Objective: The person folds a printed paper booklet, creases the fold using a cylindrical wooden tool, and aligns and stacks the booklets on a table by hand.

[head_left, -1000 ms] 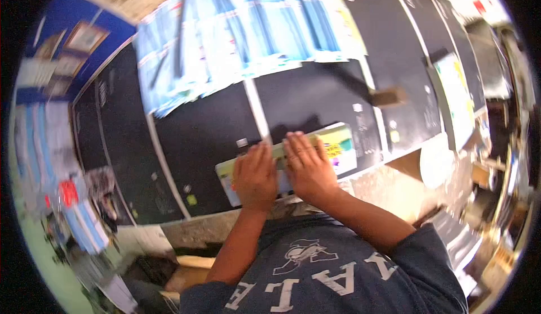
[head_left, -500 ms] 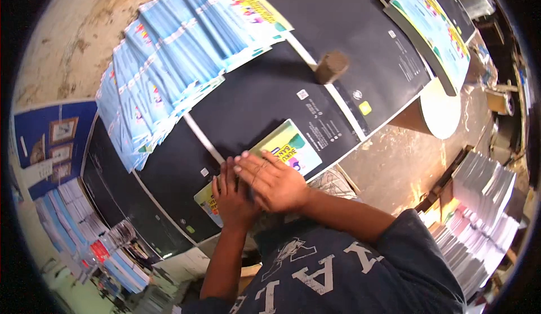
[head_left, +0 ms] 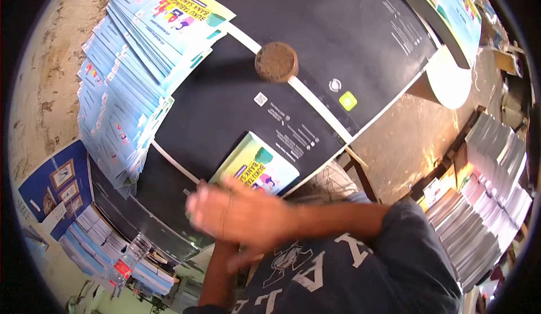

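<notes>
My right hand [head_left: 242, 212] lies flat across the near part of a booklet with a yellow and light blue cover [head_left: 262, 165], its fingers stretched to the left and smeared by motion. Beneath it, my left hand is almost wholly hidden; only the left wrist and forearm [head_left: 220, 272] show. The booklet rests on the black printed sheets near the table's front edge. Whether the left hand touches it cannot be seen.
A fanned pile of light blue booklets [head_left: 127, 83] covers the table's left side. A round brown block [head_left: 276, 62] stands beyond the booklet. A curled stack of covers [head_left: 451, 10] lies at the far right. Paper stacks [head_left: 479, 212] stand on the right, a plastic bottle [head_left: 128, 260] at lower left.
My right hand has moved left and nearer to my body, now covering the left hand. The head view has shifted, so the brown block and booklets appear further left.
</notes>
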Demonstrator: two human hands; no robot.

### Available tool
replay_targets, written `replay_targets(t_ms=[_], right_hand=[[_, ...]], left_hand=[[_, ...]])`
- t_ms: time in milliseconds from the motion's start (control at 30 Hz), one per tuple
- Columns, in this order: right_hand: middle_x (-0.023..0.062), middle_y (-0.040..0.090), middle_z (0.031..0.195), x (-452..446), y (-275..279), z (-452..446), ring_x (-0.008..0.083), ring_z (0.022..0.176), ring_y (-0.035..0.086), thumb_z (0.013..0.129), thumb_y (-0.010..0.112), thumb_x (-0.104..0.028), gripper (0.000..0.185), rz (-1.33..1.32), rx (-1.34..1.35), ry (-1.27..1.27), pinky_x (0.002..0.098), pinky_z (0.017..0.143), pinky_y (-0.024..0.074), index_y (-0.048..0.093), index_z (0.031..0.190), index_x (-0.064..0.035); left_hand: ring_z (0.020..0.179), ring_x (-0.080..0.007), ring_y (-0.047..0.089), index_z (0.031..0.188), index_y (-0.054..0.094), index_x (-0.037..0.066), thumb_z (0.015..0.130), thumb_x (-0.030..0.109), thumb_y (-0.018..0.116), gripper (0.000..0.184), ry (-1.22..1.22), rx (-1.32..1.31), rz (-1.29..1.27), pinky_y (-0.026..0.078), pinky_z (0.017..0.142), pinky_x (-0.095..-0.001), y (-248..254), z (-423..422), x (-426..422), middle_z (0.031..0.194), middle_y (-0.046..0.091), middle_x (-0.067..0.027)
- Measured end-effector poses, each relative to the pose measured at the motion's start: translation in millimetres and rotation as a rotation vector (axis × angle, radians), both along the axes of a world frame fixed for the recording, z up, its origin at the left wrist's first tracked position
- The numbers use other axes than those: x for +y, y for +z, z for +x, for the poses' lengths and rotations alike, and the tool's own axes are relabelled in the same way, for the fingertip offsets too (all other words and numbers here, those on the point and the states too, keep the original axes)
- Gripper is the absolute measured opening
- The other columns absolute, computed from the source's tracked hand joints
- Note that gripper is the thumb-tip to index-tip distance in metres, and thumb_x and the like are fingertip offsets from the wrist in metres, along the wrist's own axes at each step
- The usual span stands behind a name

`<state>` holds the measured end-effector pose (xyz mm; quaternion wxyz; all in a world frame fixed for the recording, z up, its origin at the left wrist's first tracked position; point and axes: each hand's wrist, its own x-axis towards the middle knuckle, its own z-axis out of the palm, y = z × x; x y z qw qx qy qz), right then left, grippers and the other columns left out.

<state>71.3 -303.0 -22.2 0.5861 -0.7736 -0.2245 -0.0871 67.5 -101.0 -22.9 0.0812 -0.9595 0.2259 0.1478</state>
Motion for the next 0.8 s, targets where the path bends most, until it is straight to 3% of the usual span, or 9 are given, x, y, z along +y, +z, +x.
replay_targets(t_ms=[167,200,300,333,433,533,667,700,800], right_hand=[[0.0186,0.036,0.158,-6.7,-6.6,2.5,0.0348,0.148,0.032,0.077,0.075,-0.06,0.101,0.056,-0.041,0.097,0.0584,0.121,0.0108,0.038,0.148,0.0019],[0.0231,0.034,0.158,-1.2,-9.9,2.3,0.0377,0.148,0.031,0.075,0.076,-0.06,0.106,-0.014,0.039,0.014,0.0578,0.12,0.0157,0.036,0.147,0.0053],[0.0298,0.031,0.157,1.0,3.3,5.0,0.0427,0.147,0.031,0.072,0.078,-0.061,0.11,-0.054,0.058,-0.018,0.0577,0.119,0.0198,0.034,0.146,0.0086],[0.0236,0.031,0.159,9.6,17.4,3.1,0.0415,0.149,0.027,0.076,0.072,-0.063,0.108,0.055,0.119,0.02,0.0569,0.12,0.0207,0.034,0.149,0.0067],[0.0248,0.029,0.16,1.7,56.3,28.0,0.042,0.149,0.024,0.077,0.074,-0.053,0.102,-0.25,0.097,0.57,0.0562,0.12,0.0206,0.033,0.149,0.0074],[0.0263,0.036,0.155,34.8,-2.9,6.3,0.0414,0.146,0.033,0.084,0.071,-0.041,0.089,-0.033,0.092,0.087,0.0522,0.12,0.0227,0.032,0.149,0.0058],[0.0233,0.037,0.156,64.0,1.0,7.3,0.0361,0.149,0.03,0.096,0.056,-0.034,0.07,-0.506,0.205,0.125,0.052,0.121,0.0199,0.033,0.15,0.0032],[0.0229,0.036,0.157,68.7,3.1,11.7,0.0333,0.15,0.027,0.101,0.048,-0.035,0.064,-0.593,0.293,0.163,0.0526,0.122,0.0181,0.034,0.151,0.0016],[0.0224,0.038,0.155,81.9,2.4,5.7,0.0352,0.149,0.03,0.101,0.044,-0.041,0.063,-0.867,0.116,0.1,0.0566,0.121,0.0167,0.039,0.15,-0.0018]], left_hand=[[0.145,-0.0413,0.035,0.152,0.037,0.009,0.096,0.061,0.048,0.077,0.025,-0.088,-0.13,0.025,0.115,-0.0603,-10.8,-10.6,16.5,0.156,0.037,-0.0209],[0.144,-0.0403,0.036,0.15,0.039,0.008,0.095,0.059,0.05,0.077,-0.012,-0.165,-0.32,0.025,0.114,-0.0612,-13.4,-8.0,13.4,0.156,0.038,-0.0194],[0.144,-0.0401,0.036,0.151,0.039,0.008,0.094,0.059,0.052,0.078,0.005,-0.155,-0.23,0.026,0.114,-0.0618,-10.7,-11.2,15.5,0.157,0.036,-0.0194],[0.143,-0.0398,0.038,0.146,0.046,0.008,0.092,0.056,0.056,0.073,0.031,-0.1,-0.243,0.027,0.114,-0.0605,-6.7,-10.0,15.9,0.154,0.041,-0.0188],[0.144,-0.0359,0.039,0.144,0.049,0.008,0.092,0.047,0.059,0.065,0.034,-0.117,-0.266,0.027,0.115,-0.0577,-12.8,2.5,13.0,0.153,0.044,-0.016],[0.148,-0.0313,0.034,0.148,0.045,0.009,0.092,0.038,0.06,0.064,0.127,-0.079,-0.129,0.026,0.117,-0.0556,-14.9,-10.0,11.4,0.157,0.039,-0.0118],[0.146,-0.0372,0.034,0.151,0.036,0.003,0.101,0.037,0.045,0.061,0.224,0.03,-0.593,0.026,0.117,-0.0544,-11.3,-9.8,29.6,0.156,0.038,-0.0186],[0.142,-0.0397,0.038,0.149,0.035,0.0,0.105,0.031,0.038,0.054,0.384,-0.017,-0.943,0.029,0.117,-0.0499,-13.1,-9.5,31.3,0.151,0.042,-0.0236],[0.135,-0.0427,0.045,0.146,0.034,-0.005,0.108,0.033,0.03,0.055,0.465,-0.259,-1.173,0.031,0.116,-0.0492,-10.6,-15.4,34.2,0.146,0.044,-0.0287]])
